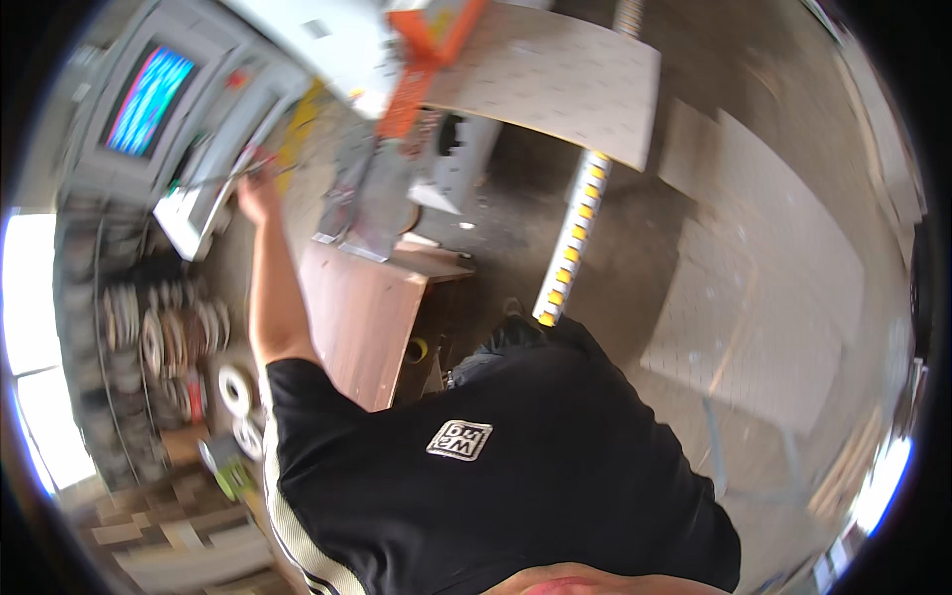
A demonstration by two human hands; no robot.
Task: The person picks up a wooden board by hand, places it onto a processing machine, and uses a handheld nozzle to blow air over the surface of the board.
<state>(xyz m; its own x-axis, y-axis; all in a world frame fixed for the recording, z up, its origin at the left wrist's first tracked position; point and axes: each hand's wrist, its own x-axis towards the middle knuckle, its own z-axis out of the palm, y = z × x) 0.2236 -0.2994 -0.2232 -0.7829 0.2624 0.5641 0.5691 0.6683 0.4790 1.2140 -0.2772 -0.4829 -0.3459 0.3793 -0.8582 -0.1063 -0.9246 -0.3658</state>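
Note:
My left hand (260, 190) reaches out at the upper left, at the end of a bare, outstretched arm. It is at the edge of a pale control console (188, 223), below a lit screen (151, 101) with blue and pink colours. The fingers are smeared by motion, so their grip is not clear. A thin dark line runs beside them across the console, and I cannot make out what it is. My right hand is out of sight; only the black sleeve on that side shows.
A pale board (555, 74) lies on the machine beside an orange part (436, 35). A rail with yellow rollers (572, 248) extends toward me. A brown wooden table (352, 317) stands left of my legs. Rolls of edging strip (183, 337) fill a rack; large flat sheets (759, 288) lie right.

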